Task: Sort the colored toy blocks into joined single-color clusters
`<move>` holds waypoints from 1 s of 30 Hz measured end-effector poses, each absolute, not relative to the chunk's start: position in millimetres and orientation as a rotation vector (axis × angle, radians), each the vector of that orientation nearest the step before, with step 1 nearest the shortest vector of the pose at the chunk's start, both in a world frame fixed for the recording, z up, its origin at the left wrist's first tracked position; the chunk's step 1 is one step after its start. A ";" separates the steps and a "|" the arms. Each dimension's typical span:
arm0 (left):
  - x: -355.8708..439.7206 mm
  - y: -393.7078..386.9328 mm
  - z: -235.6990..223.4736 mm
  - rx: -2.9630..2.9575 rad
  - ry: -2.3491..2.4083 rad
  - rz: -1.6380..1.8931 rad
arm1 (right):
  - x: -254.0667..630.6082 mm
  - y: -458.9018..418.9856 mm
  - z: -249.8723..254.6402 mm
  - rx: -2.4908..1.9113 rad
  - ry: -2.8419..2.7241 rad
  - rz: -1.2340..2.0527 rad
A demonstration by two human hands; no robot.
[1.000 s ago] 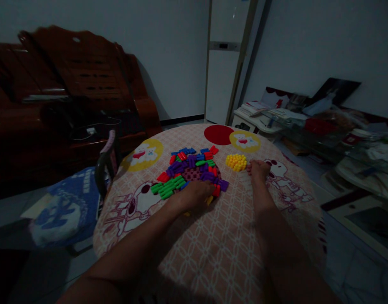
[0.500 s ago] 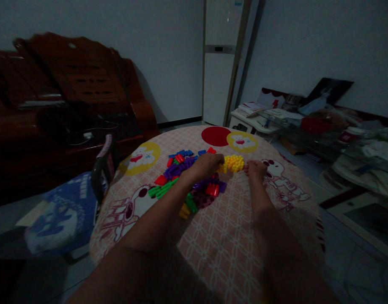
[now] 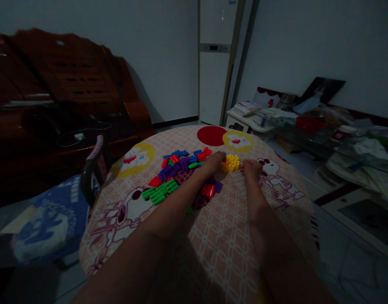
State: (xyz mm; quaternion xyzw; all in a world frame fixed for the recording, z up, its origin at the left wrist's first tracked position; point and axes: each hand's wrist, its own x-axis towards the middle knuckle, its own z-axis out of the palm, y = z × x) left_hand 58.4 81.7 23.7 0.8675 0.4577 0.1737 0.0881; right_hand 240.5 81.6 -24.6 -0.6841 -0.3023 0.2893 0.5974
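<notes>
A cluster of yellow knobbly toy building pieces lies on the tablecloth between my two hands. My left hand reaches over the pile from the left, its fingers bent and closed against the cluster's left side. My right hand rests on the cloth just right of the cluster. Its fingers are curled with the tips towards the yellow pieces; whether anything is in them is hidden. Around my left forearm are green pieces, purple pieces, red pieces and blue pieces. The forearm covers part of the pile.
The round table has a patterned pink cloth. A chair with a blue cushion stands left, and a wooden sofa behind it. On the right a glass-topped cabinet carries papers, bags and a cup.
The view has shifted slightly, moving the scene left. My left hand is closer against the yellow cluster, and more blue, red and green pieces show behind the forearm. My right hand stays beside it.
</notes>
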 end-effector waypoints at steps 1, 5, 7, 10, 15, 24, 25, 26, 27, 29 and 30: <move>53.8 80.7 24.3 2.548 1.373 0.580 | 240.6 81.8 -25.0 -1.595 -0.703 0.667; 14.2 67.0 43.4 2.407 1.437 0.727 | 242.4 82.9 -28.2 -1.598 -0.728 0.658; -14.0 52.8 60.1 2.383 1.450 0.657 | 243.6 83.3 -30.0 -1.580 -0.738 0.659; -52.5 23.2 81.5 2.343 1.485 0.434 | 244.4 83.4 -31.5 -1.568 -0.741 0.649; -79.5 -36.3 76.3 2.359 1.381 -0.020 | 242.4 81.8 -28.5 -1.566 -0.711 0.649; -81.1 -88.5 35.3 2.404 1.512 -0.163 | 243.7 82.3 -30.9 -1.553 -0.707 0.662; -83.1 -87.2 39.7 2.391 1.497 -0.156 | 243.8 82.3 -31.1 -1.543 -0.702 0.664; -84.7 -85.0 45.9 2.381 1.489 -0.138 | 243.8 82.1 -30.9 -1.534 -0.694 0.668; -85.6 -81.9 53.4 2.376 1.493 -0.104 | 243.6 82.0 -30.4 -1.526 -0.685 0.673; -83.6 -73.4 69.2 2.396 1.507 0.052 | 243.1 81.5 -29.0 -1.517 -0.669 0.679; -80.0 -68.2 76.1 2.418 1.498 0.158 | 242.9 81.1 -28.2 -1.513 -0.665 0.683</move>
